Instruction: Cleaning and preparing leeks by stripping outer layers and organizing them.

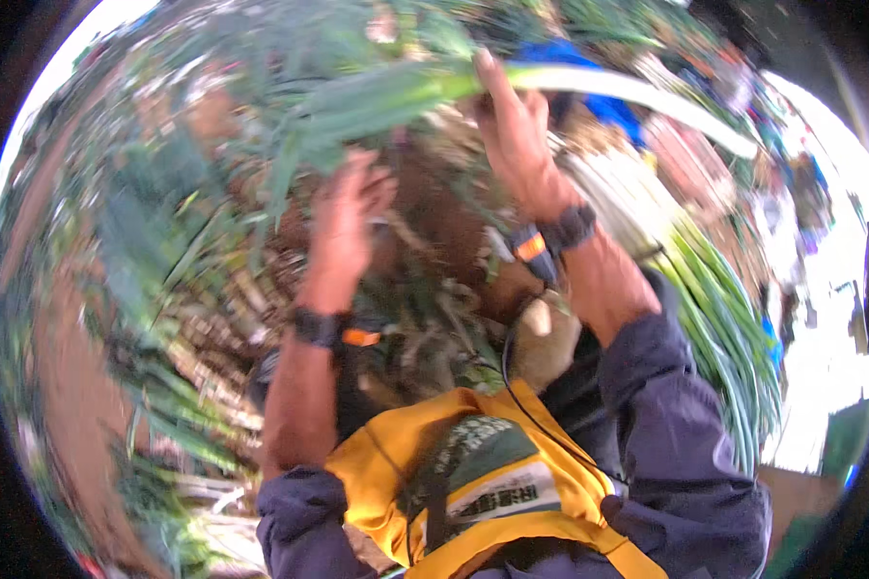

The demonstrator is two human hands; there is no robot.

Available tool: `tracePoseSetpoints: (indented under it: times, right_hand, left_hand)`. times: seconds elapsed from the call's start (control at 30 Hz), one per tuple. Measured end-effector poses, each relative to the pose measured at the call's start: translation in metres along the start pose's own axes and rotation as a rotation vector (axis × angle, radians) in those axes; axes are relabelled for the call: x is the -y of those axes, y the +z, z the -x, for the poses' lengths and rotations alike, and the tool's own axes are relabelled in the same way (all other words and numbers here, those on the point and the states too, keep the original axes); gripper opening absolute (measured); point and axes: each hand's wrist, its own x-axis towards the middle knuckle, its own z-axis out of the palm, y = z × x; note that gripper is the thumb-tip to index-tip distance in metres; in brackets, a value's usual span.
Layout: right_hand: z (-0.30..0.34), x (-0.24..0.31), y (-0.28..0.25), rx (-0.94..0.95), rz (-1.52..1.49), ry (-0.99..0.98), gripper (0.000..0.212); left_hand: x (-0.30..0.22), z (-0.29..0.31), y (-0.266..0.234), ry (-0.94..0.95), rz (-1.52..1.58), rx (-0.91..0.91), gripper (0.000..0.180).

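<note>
My right hand (519, 140) grips a long leek (637, 85) around the middle, where white stalk meets green. Its white end arcs to the right and its green leaves (357, 106) trail left. Just below those leaves is my left hand (348, 207), blurred, its fingers apart and nothing seen in them. Beyond my right forearm lies a thick bundle of leeks (690, 246), white ends far and green tops near. Both wrists carry dark bands with orange marks.
Heaped leeks with cut-looking ends (232, 314) cover the ground at left. A blue plastic piece (613, 106) lies behind the held leek, and a pinkish block-like thing (686, 164) at the right. Bare brown ground (77, 386) shows far left. I wear a yellow apron (377, 454).
</note>
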Motion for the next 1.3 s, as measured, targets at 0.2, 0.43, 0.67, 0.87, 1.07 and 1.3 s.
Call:
tracePoseSetpoints:
  times: [0.2,0.43,0.67,0.87,1.07,1.3]
  right_hand:
    - [-0.083,0.179,-0.180,-0.233,0.665,-0.617,0.022]
    - [-0.043,0.312,-0.336,-0.288,2.215,-0.333,0.026]
    - [0.061,0.213,-0.486,0.707,2.120,0.313,0.031]
    - [0.071,0.185,-0.465,0.755,1.865,0.509,0.036]
    - [0.096,0.182,-0.471,0.499,1.565,0.427,0.032]
    - [0.120,0.166,-0.468,0.414,1.458,0.391,0.026]
  left_hand:
    - [0.039,-0.028,0.003,0.035,-0.487,0.003,0.029]
    - [0.120,-0.047,0.038,0.029,-0.882,0.185,0.034]
    - [0.221,-0.047,0.186,0.418,-1.011,0.551,0.028]
    - [0.273,-0.060,0.278,0.615,-0.971,0.612,0.019]
    - [0.323,-0.085,0.312,0.813,-1.039,0.666,0.019]
    - [0.335,-0.093,0.328,0.916,-1.325,0.632,0.011]
